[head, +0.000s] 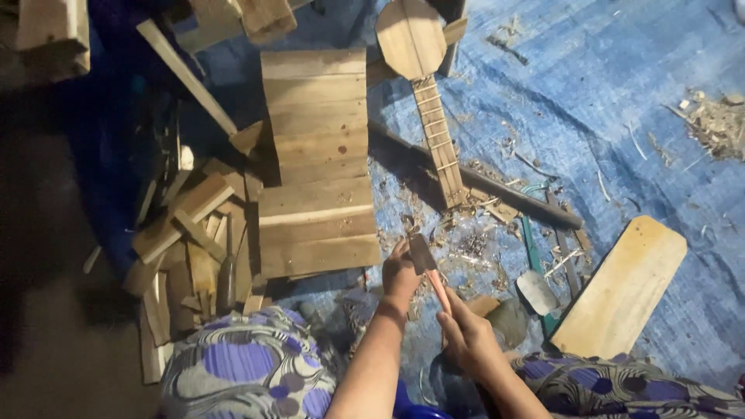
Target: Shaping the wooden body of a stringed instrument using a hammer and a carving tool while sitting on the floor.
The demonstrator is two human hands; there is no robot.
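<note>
My right hand point(467, 335) grips the reddish wooden handle of a small hatchet point(424, 256), whose dark metal blade points up and away from me. My left hand point(400, 275) touches the blade's left side with its fingertips, thumb against the metal. Both hands hover over a blue tarp point(621, 70) littered with wood shavings point(473, 240), just in front of my knees, which are covered by purple and grey patterned cloth point(248, 365).
A stack of flat wooden boards point(314, 155) lies ahead on the left, with a heap of offcuts point(190, 240) beside it. A small wooden stringed instrument point(423, 85) lies further off, a dark pole point(481, 186) crossing behind it. A rounded plank point(621, 287) and a trowel point(537, 291) lie to the right.
</note>
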